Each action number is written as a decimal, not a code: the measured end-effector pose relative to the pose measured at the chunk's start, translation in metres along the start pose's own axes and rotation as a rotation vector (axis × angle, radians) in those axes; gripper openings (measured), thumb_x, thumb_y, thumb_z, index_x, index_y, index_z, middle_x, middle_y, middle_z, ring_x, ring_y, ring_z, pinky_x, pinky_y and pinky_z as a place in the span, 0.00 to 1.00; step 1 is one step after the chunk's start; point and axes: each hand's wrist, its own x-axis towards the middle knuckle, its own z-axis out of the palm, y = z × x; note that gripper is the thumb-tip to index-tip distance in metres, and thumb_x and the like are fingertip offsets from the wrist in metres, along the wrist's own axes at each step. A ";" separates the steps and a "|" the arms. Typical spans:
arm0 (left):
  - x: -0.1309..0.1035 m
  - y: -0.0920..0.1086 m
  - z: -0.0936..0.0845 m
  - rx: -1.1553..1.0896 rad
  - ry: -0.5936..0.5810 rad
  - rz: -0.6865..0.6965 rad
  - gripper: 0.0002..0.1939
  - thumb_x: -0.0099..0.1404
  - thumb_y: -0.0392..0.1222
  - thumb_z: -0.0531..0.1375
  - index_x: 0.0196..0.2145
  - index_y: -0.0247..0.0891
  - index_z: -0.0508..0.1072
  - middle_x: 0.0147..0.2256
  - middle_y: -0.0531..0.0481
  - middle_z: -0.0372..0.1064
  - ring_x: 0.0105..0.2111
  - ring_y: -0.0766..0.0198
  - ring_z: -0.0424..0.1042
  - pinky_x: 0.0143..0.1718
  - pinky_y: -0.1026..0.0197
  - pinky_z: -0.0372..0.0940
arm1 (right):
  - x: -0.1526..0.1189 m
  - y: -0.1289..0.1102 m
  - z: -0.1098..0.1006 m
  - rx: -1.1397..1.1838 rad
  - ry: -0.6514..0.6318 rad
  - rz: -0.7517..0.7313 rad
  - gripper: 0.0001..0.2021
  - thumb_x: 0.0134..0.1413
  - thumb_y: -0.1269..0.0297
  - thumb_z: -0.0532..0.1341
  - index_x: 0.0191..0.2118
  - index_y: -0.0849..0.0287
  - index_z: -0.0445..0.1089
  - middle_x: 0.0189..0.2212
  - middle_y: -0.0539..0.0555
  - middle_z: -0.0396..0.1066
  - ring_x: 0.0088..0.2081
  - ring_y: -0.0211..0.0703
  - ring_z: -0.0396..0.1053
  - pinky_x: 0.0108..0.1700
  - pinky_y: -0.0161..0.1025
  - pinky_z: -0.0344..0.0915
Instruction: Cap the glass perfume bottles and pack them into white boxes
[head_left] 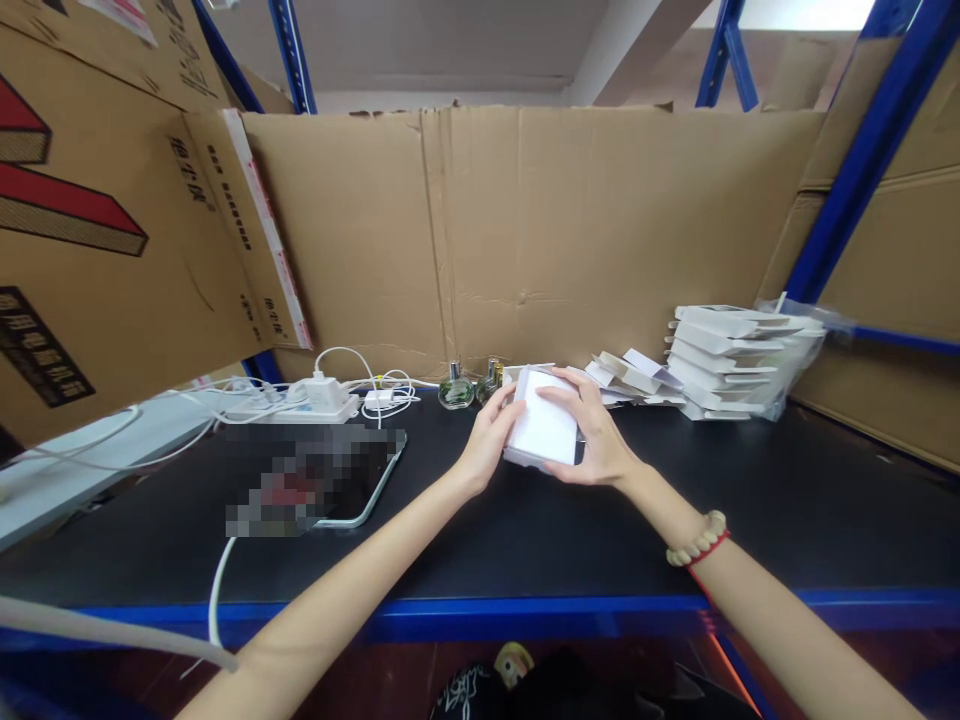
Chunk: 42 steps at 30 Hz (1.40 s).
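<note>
Between my two hands is a small white box [541, 420], held just above the black tabletop with its broad white face toward me. My left hand [490, 437] grips its left side, thumb at the edge. My right hand [598, 432] wraps round the right side, fingers over the top edge and thumb near the bottom. A glass perfume bottle [455, 388] with green tint stands behind my left hand. Close by, more small bottles [491, 376] are partly hidden by the hand and the box. Loose white flattened cartons [630, 375] lie behind my right hand.
A tall stack of white cartons [724, 360] stands at the back right. On the left lie a tablet-like device [382, 470], its screen blurred, and a white power strip [322, 400] with tangled cables. Cardboard walls [600, 220] enclose the black tabletop [750, 500]; a blue rail [540, 615] edges its front.
</note>
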 end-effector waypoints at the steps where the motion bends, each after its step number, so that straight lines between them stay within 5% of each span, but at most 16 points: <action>1: 0.000 0.000 0.000 0.031 0.008 0.024 0.25 0.50 0.44 0.55 0.45 0.32 0.65 0.45 0.47 0.65 0.41 0.63 0.64 0.36 0.68 0.61 | 0.000 0.001 0.000 0.002 0.005 0.025 0.34 0.43 0.47 0.56 0.55 0.58 0.52 0.54 0.63 0.48 0.55 0.55 0.49 0.52 0.54 0.54; 5: -0.003 -0.003 0.001 0.126 -0.020 0.094 0.23 0.55 0.43 0.52 0.48 0.31 0.63 0.44 0.44 0.65 0.40 0.62 0.65 0.37 0.65 0.61 | -0.001 0.004 0.001 -0.049 0.093 0.125 0.29 0.48 0.50 0.55 0.54 0.59 0.52 0.51 0.63 0.51 0.54 0.53 0.51 0.50 0.53 0.57; 12: -0.005 -0.014 0.003 0.201 -0.178 0.200 0.27 0.63 0.57 0.47 0.51 0.33 0.58 0.48 0.42 0.61 0.43 0.60 0.64 0.41 0.62 0.61 | -0.001 0.004 0.011 -0.007 0.260 0.204 0.06 0.59 0.64 0.49 0.40 0.59 0.55 0.43 0.60 0.56 0.48 0.44 0.56 0.47 0.45 0.60; 22: -0.008 -0.013 0.005 0.155 -0.239 0.157 0.22 0.66 0.52 0.46 0.49 0.35 0.61 0.49 0.44 0.59 0.50 0.59 0.59 0.51 0.61 0.55 | 0.000 0.000 0.010 0.060 0.291 0.196 0.05 0.61 0.68 0.44 0.38 0.58 0.54 0.41 0.58 0.56 0.47 0.42 0.57 0.44 0.44 0.59; 29: -0.010 -0.016 0.004 0.149 -0.257 0.177 0.28 0.66 0.57 0.44 0.55 0.33 0.57 0.52 0.41 0.56 0.51 0.60 0.58 0.53 0.62 0.54 | -0.002 -0.002 0.013 0.158 0.283 0.215 0.08 0.61 0.67 0.45 0.46 0.57 0.52 0.43 0.58 0.58 0.47 0.41 0.59 0.44 0.43 0.60; 35: -0.013 -0.019 0.004 0.099 -0.325 0.020 0.35 0.61 0.66 0.42 0.59 0.41 0.49 0.51 0.40 0.55 0.40 0.57 0.65 0.26 0.62 0.65 | 0.003 -0.008 0.009 0.171 0.303 0.190 0.08 0.59 0.70 0.46 0.44 0.59 0.57 0.40 0.57 0.62 0.44 0.39 0.61 0.44 0.40 0.61; 38: -0.015 -0.017 0.005 0.128 -0.309 0.077 0.35 0.62 0.64 0.43 0.58 0.38 0.52 0.53 0.40 0.55 0.48 0.54 0.60 0.38 0.59 0.65 | 0.006 -0.010 0.007 0.187 0.399 0.190 0.05 0.58 0.71 0.47 0.38 0.59 0.58 0.34 0.55 0.63 0.40 0.39 0.63 0.41 0.40 0.62; 42: -0.017 -0.015 0.006 0.190 -0.335 0.156 0.36 0.63 0.63 0.42 0.58 0.34 0.52 0.56 0.40 0.50 0.55 0.55 0.52 0.55 0.58 0.51 | 0.006 -0.010 0.008 0.217 0.441 0.207 0.03 0.56 0.71 0.49 0.35 0.59 0.58 0.31 0.54 0.63 0.36 0.39 0.63 0.37 0.39 0.63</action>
